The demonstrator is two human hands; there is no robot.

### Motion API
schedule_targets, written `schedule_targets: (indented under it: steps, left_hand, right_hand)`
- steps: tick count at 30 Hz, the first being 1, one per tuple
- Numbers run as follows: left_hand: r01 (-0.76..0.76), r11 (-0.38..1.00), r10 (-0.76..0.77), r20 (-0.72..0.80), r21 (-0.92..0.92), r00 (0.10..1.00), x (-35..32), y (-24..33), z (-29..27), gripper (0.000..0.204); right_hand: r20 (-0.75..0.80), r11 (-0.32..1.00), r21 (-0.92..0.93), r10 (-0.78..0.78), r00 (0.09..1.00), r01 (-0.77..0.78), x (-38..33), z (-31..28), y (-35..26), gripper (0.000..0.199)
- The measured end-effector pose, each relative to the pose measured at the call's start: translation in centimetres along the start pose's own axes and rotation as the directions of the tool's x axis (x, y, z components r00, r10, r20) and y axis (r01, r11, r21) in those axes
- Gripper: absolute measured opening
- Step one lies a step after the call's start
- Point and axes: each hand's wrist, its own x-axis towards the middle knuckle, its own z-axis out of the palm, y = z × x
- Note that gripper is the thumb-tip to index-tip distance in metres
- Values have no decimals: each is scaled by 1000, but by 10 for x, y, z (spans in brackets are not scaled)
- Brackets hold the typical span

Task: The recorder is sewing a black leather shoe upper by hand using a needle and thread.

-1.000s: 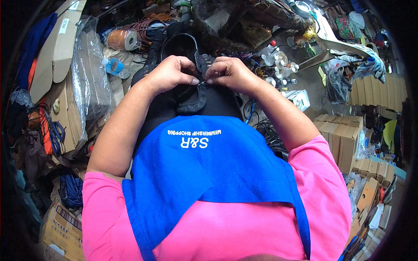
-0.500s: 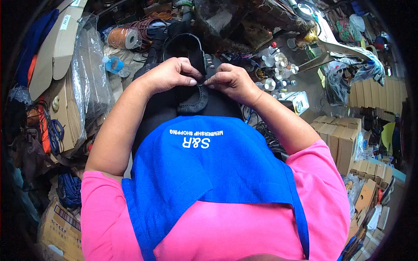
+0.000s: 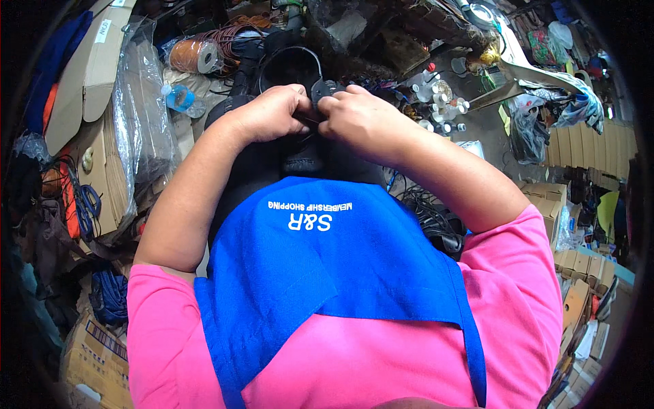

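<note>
Black shoe (image 3: 302, 163), rim (image 3: 318, 61) beyond left fingers (image 3: 298, 127), narrow gap to right fingers (image 3: 328, 127)

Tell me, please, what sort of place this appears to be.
Probably a cluttered workshop, judging by the orange spool, the cluster of bottles and the large cardboard sheets; the exact trade is unclear.

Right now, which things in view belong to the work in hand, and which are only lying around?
Work in hand:
- black stitched piece, at the left fingers and right fingers; their exact grip is hidden

Lying around, untouched:
- orange spool
- plastic bottle
- small bottles, on the right
- cardboard box, lower left
</note>
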Motion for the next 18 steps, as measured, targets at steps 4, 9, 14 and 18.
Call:
schedule_targets:
  steps: [4, 9, 14, 18]
  left_hand:
    - [16, 999, -18, -49, -35, 999, 15, -18, 6, 27]
    - [-28, 1000, 29, -213, 5, 977, 9, -10, 5, 32]
    - [108, 985, -9, -587, 134, 810, -20, 23, 23, 41]
    - [140, 988, -93, -489, 60, 867, -57, 24, 42, 26]
  right_hand:
    - [-29, 999, -14, -48, 998, 47, 2, 11, 5, 14]
    - [40, 966, 213, 142, 989, -147, 4, 13, 0, 17]
    - [-115, 816, 547, 295, 949, -188, -14, 32, 11, 17]
    - [279, 185, 897, 470, 837, -402, -32, 27, 18, 18]
